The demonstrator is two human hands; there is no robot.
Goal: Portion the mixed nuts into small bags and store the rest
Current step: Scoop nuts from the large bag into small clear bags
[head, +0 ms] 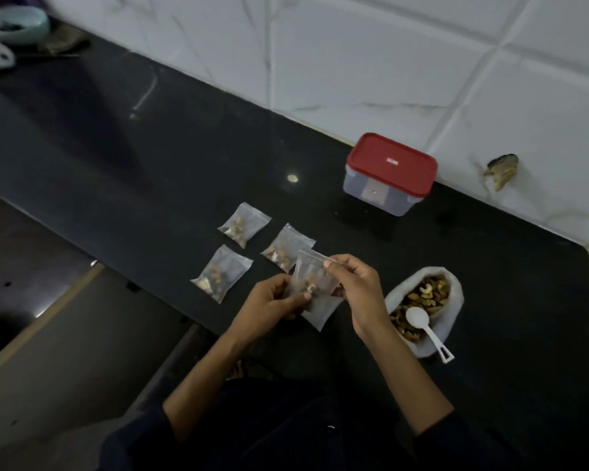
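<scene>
Above black counter (184,164), both hands' grips, left hand (272,300), right hand (354,283), pinch small bag (315,277).

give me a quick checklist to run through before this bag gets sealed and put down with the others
1. Bag held in both hands: ok. The left hand grips the lower part of the small bag; the right hand pinches its top edge.
2. Nuts are inside it: ok, a small cluster shows through the plastic.
3. Top strip fully pressed shut: cannot tell, the fingers cover it.
4. Room beside the three filled bags on the counter: ok.
5. Spoon parked in the open nut pouch: ok.
6. Red-lidded container ready for leftovers: not ok, the lid is still on.
</scene>
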